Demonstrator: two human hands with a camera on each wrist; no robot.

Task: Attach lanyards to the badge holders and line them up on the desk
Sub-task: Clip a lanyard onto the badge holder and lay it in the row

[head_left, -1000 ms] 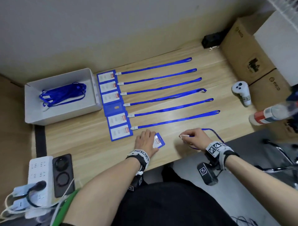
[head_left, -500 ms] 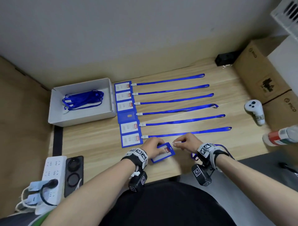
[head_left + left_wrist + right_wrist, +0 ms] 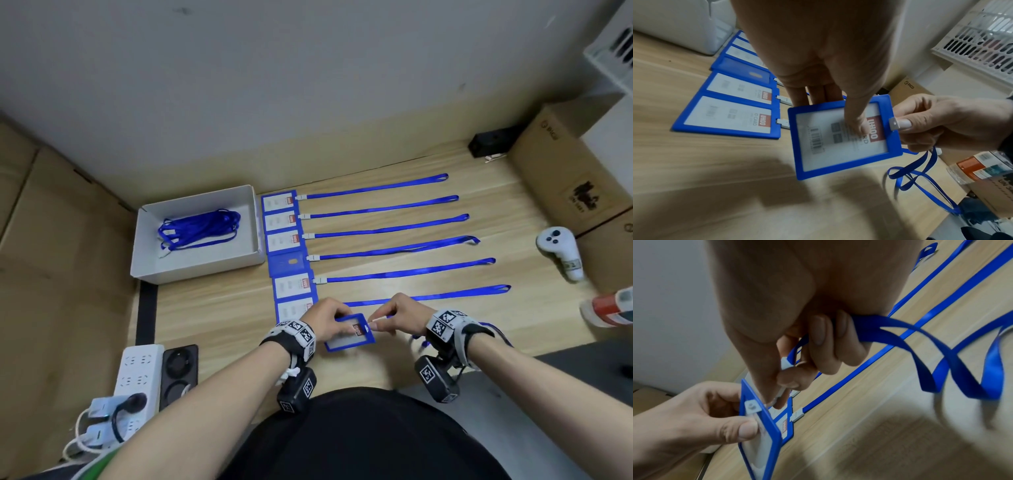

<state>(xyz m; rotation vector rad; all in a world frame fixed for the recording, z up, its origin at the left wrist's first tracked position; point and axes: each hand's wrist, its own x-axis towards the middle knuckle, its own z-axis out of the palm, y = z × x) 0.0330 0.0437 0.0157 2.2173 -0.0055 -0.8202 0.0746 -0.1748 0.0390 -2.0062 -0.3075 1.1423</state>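
Fingers pinch flat blue plastic badge holder at white clip.

wall: pale grey | desk: light wood | floor: grey, perhaps carpet

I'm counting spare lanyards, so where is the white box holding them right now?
In the head view, the white box sits on the desk's far left, directly beside the first badge holders in the row.

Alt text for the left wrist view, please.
The left hand holds a blue badge holder above the desk while the right hand brings a white lanyard clip to its edge. Finished badges lie behind.
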